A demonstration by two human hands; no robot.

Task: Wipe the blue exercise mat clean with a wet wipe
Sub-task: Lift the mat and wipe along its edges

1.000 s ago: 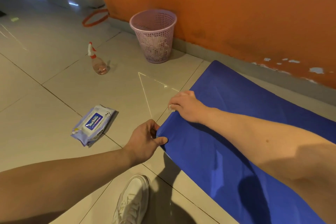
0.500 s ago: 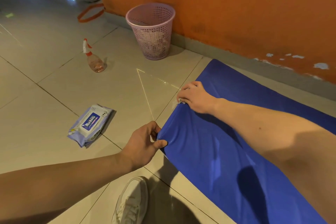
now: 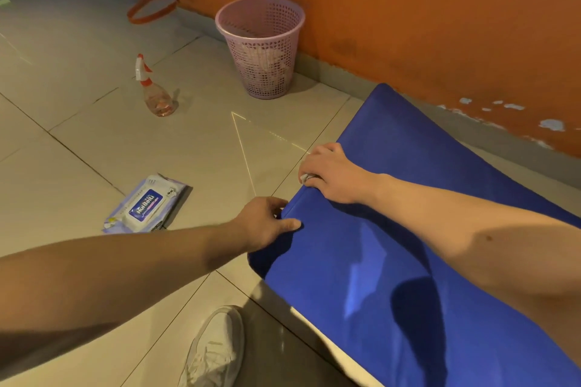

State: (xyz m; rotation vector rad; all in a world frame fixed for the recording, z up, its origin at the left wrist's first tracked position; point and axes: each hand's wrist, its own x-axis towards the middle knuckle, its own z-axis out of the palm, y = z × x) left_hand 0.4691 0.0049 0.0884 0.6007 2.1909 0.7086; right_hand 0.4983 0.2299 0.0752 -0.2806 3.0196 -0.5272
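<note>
Okay, blue exercise mat (image 3: 339,276) lies on the tiled floor (image 3: 94,135) along the orange wall (image 3: 408,9), its short end toward the middle of the view. Left hand (image 3: 264,223) pinches the near corner of that end: thumb on top, fingers curled under the edge, corner lifted slightly off the tiles. Right hand (image 3: 333,173) sits further along the same end edge, fingers curled tight round a crumpled white wet wipe (image 3: 305,178) and pressing it on the mat edge; only a small bit of the wipe shows under the fingers. Both forearms reach in from the bottom of the view, the right one across the mat.

Wipes pack (image 3: 146,204) lies flat on the floor left of the left hand, apart from the mat. Spray bottle (image 3: 155,91) stands upright beyond it. Pink mesh basket (image 3: 261,47) stands against the wall, with pale crumpled stuff inside. Orange ring (image 3: 151,8) lies on the floor far back. White shoe (image 3: 217,349) at bottom centre, just beside the mat's long edge.
</note>
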